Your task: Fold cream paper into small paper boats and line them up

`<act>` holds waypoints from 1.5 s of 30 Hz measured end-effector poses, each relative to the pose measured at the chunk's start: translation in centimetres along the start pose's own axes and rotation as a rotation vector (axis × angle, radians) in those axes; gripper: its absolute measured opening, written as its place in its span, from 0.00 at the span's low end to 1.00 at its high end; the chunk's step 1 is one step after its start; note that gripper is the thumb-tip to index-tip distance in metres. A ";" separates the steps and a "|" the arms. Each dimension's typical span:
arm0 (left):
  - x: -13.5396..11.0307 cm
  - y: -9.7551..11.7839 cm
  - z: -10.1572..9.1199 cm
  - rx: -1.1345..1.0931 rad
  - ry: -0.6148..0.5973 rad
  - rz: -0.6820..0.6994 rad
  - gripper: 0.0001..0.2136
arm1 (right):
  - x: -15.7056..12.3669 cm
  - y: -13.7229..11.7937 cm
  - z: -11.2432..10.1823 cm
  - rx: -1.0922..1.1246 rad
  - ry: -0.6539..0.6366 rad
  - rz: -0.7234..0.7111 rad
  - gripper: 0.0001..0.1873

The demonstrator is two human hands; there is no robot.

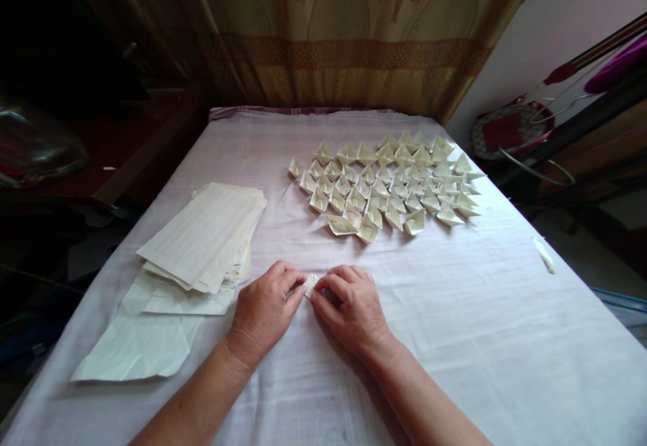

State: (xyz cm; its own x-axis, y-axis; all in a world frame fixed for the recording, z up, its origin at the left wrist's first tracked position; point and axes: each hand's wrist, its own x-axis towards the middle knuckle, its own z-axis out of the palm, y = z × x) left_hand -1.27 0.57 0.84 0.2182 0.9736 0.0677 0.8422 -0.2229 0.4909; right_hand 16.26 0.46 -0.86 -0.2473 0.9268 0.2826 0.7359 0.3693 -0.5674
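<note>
Bare forearms (422, 389) nearest, over white cloth (505, 338). Paper boats (383, 175) grouped far right, seemingly finished; paper stack (202, 230) at left, seemingly unused. Left hand (265, 308) and right hand (351, 304) near middle, palms down, angled inward — both pinching small folded paper (311, 285), likely unfinished, between them; whether touching cloth, cannot tell.

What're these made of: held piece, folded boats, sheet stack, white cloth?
Held piece: likely paper; pale, matte, folded.
Folded boats: likely paper, matte; crisp creases.
Sheet stack: paper, matte; thin edges, lined top.
White cloth: fabric, matte; soft wrinkles, fibre unclear.
</note>
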 end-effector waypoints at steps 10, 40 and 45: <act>-0.1 0.6 -0.1 0.070 -0.006 -0.035 0.03 | -0.1 -0.4 0.3 -0.050 -0.017 0.016 0.03; 0.7 -0.5 -0.5 -0.675 -0.114 -0.123 0.09 | 0.0 -0.2 -0.4 0.298 -0.061 -0.028 0.07; 0.5 -0.7 -0.8 -0.690 -0.183 -0.075 0.11 | -0.2 -0.4 -0.4 0.375 -0.056 -0.031 0.07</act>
State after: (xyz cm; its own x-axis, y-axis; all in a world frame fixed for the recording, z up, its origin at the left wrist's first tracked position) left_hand -2.14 1.30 1.21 0.3019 0.9475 -0.1054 0.3682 -0.0139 0.9296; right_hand 16.27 0.14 -0.42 -0.3071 0.9135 0.2670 0.4488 0.3864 -0.8057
